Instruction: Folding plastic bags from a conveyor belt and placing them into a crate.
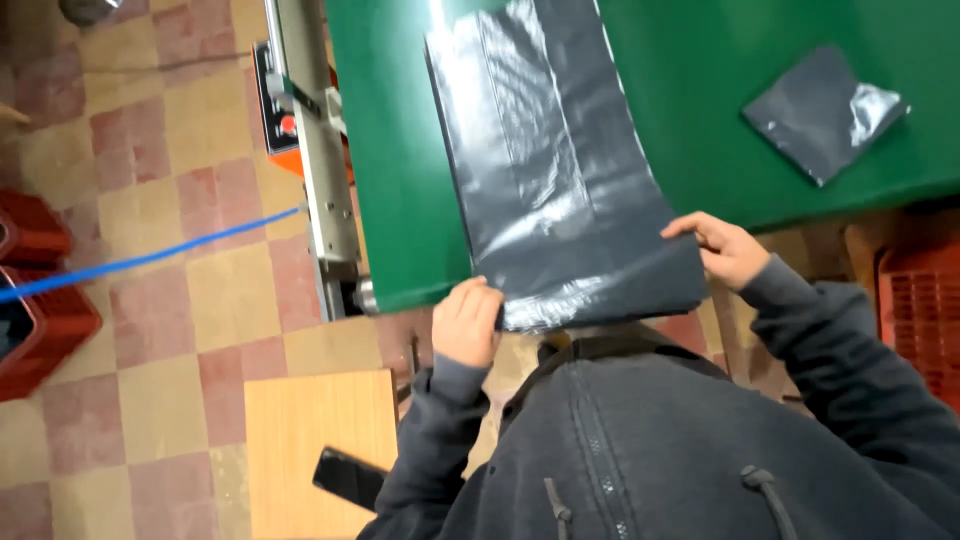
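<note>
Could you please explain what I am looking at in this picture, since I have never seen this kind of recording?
The single picture comes from a camera on a person's head, looking down past a dark hooded top. The left hand and right hand each pinch a near corner of a long dark grey plastic sheet lying on a green table. A small folded grey plastic square lies farther right. A metal machine with an orange part stands at the table's left edge, above a chequered floor.

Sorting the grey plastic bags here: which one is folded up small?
The small grey folded bag lying alone at the table's far right; the long bag is spread flat, gripped by both hands.
</note>
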